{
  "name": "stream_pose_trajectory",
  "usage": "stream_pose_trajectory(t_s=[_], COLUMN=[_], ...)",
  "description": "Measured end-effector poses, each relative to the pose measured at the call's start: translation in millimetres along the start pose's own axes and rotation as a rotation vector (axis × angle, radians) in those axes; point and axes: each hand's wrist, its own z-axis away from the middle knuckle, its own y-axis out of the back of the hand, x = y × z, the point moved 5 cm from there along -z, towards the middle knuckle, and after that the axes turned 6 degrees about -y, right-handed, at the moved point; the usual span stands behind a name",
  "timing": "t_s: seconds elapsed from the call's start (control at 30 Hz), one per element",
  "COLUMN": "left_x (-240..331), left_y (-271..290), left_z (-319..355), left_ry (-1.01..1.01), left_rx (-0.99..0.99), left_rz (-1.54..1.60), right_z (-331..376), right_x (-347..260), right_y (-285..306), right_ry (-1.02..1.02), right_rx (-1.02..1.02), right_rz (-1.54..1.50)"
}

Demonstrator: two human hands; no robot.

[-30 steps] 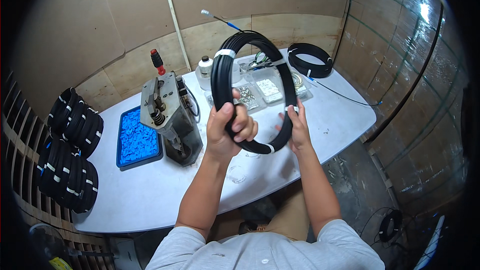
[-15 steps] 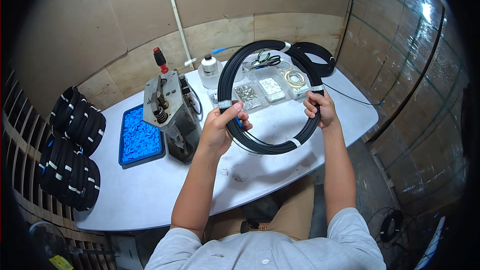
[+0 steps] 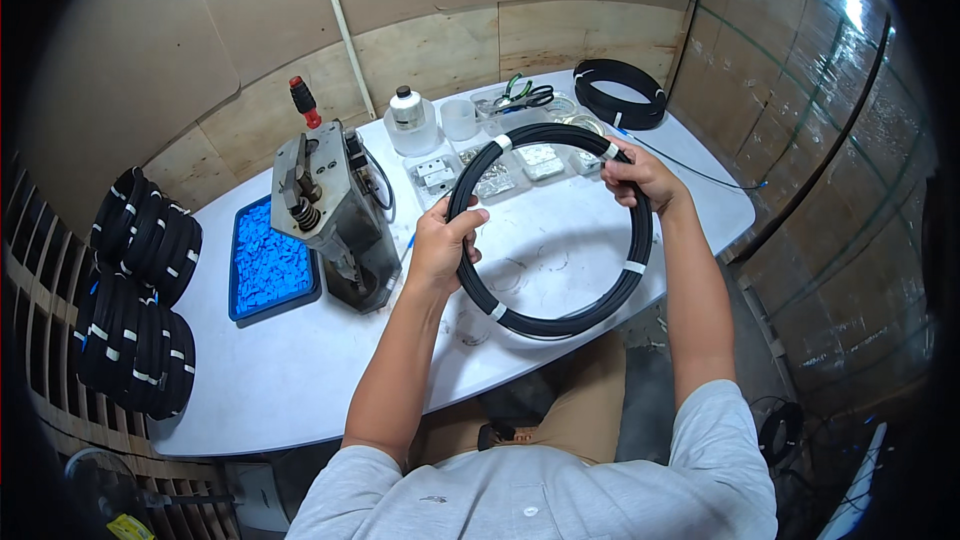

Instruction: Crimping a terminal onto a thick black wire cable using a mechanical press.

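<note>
A coil of black cable (image 3: 497, 312), bound with several white bands, is held up above the near part of the white table. My left hand (image 3: 441, 245) grips its left side, thumb on top and fingers curled round behind. My right hand (image 3: 645, 180) is closed round the upper right of the ring, beside a white band. A short blue cable end shows just left of my left hand. Beyond the coil stand clear trays with small metal parts (image 3: 490, 176) and white pieces (image 3: 541, 162).
To the left stand a metal bench press (image 3: 335, 200) with a red-and-black handle and a tray of blue pieces (image 3: 270, 260). Stacked black coils (image 3: 135, 350) hang at the far left. A white-topped bottle (image 3: 407, 108), scissors (image 3: 530, 100) and another black coil (image 3: 622, 95) lie at the back.
The coil has come lower and nearer to me, and has turned within my grip. My right hand now sits higher on the ring. The trays behind show more fully.
</note>
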Motion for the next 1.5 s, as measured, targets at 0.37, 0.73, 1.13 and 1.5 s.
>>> stream_pose_trajectory(t_s=[0.37, 0.73, 1.13, 1.5], left_x=[-11.6, -57.6, -66.4, -76.4], left_y=[9.9, 52.4, 48.8, 52.5], left_z=[-5.7, -0.4, -31.1, -53.9], left_ry=[-0.114, 0.16, -0.152, -0.136], left_rx=[0.153, 0.022, 0.022, 0.024], left_rz=[0.113, -1.247, -1.535, -1.554], right_z=[12.7, 11.9, -2.5, 4.2], right_x=[87.4, 141.4, 117.1, 109.0], right_y=[-33.3, 0.3, -6.7, -17.3], right_ry=[0.059, -0.396, -0.185, -0.316], right_rx=[0.644, 0.631, 0.893, 0.781], right_rz=[-0.111, 0.251, 1.087, 1.066])
